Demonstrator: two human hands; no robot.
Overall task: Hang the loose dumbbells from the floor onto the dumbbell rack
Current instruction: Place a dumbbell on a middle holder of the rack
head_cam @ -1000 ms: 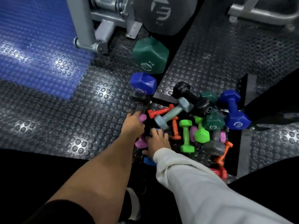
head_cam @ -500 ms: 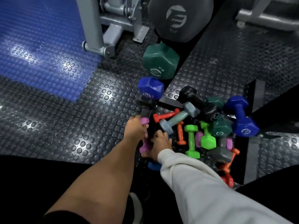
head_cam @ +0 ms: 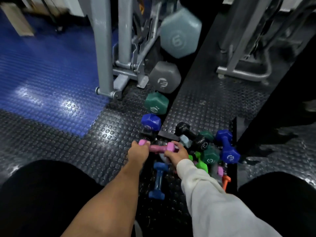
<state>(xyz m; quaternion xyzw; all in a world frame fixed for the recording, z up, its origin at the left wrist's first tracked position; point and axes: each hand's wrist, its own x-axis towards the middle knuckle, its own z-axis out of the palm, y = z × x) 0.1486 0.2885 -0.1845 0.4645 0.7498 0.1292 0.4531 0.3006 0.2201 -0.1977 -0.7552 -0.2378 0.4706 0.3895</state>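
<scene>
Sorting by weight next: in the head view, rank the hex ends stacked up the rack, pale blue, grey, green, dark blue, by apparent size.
1. Pale blue end
2. Grey end
3. Green end
4. Dark blue end
The larger-looking ones sit higher on the rack, possibly nearer the camera, so true sizes are unsure.

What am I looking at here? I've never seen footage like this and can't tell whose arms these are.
There is no machine: a camera on a person's head looks down at their own arms. The left hand and the sleeved right hand each grip one end of a pink dumbbell, holding it crosswise. On the studded floor lie loose coloured dumbbells, among them a blue dumbbell near the arms. Further off, bigger ones sit stacked on the dumbbell rack.
</scene>
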